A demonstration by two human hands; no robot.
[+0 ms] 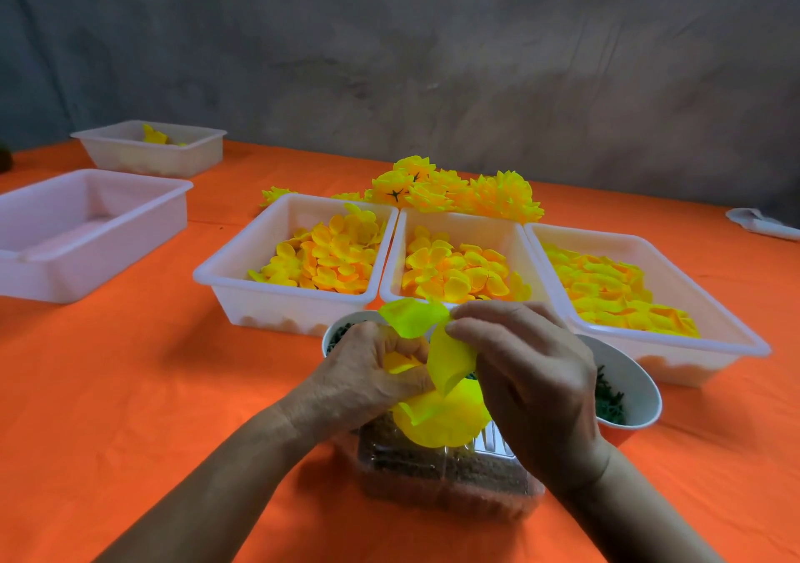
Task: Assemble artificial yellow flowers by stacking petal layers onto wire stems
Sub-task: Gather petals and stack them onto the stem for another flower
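Both hands meet over the near middle of the table around a yellow petal layer (441, 406). My left hand (368, 372) pinches it from the left, and my right hand (524, 363) grips it from the right with fingertips on its top edge. Any wire stem is hidden inside the hands. Three white trays stand just beyond, each holding yellow petals: the left tray (242, 285), the middle tray (459, 220) and the right tray (718, 337). Finished yellow flowers (459, 192) lie piled behind the trays.
A clear plastic box (446, 480) of dark pieces sits under my hands. Two white bowls (636, 385) with dark green parts flank it. An empty white tray (86, 233) and another with a few petals (151, 151) stand at the far left on the orange tablecloth (130, 389).
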